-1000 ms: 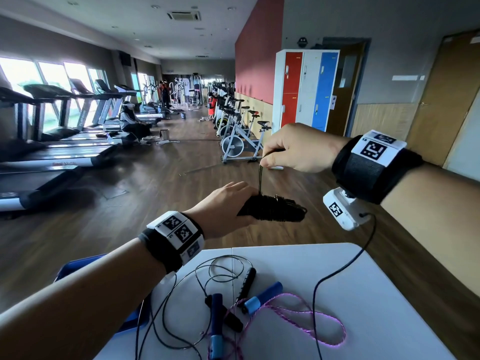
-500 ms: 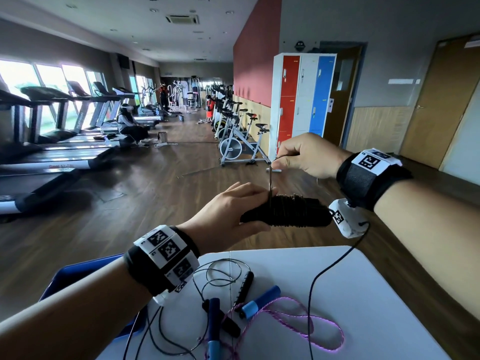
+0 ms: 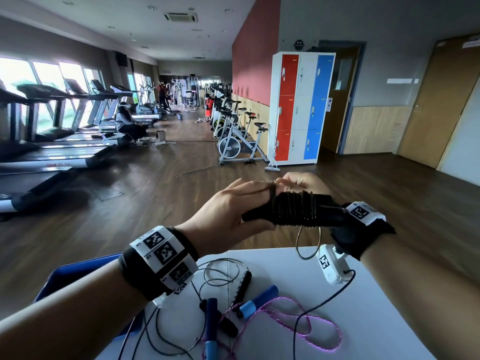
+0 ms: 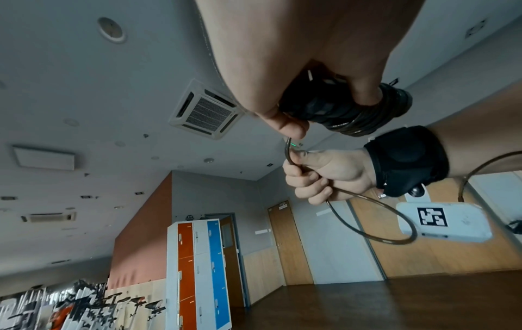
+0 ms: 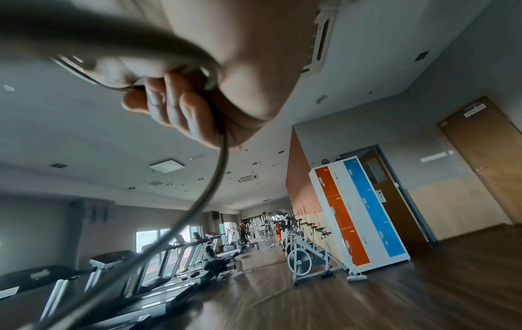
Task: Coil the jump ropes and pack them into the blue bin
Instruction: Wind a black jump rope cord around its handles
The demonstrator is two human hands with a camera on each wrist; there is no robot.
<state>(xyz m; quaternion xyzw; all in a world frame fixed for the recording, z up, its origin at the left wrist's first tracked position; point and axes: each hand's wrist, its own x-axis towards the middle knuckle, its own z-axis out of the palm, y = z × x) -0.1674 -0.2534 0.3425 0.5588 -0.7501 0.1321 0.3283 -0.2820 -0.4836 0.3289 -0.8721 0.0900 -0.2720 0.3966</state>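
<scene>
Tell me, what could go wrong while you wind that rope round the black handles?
The rope might slide off the black handles if the left hand loosens. Its loose loop hanging below the right hand could snag on the wrist camera.

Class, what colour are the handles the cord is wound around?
Black handles, clearest in the head view.

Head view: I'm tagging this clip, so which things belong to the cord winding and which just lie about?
In hand: black handles; brown cord wound round them.
Lying about: pink rope, blue-handled rope and black-handled rope on the white table; blue bin.
</scene>
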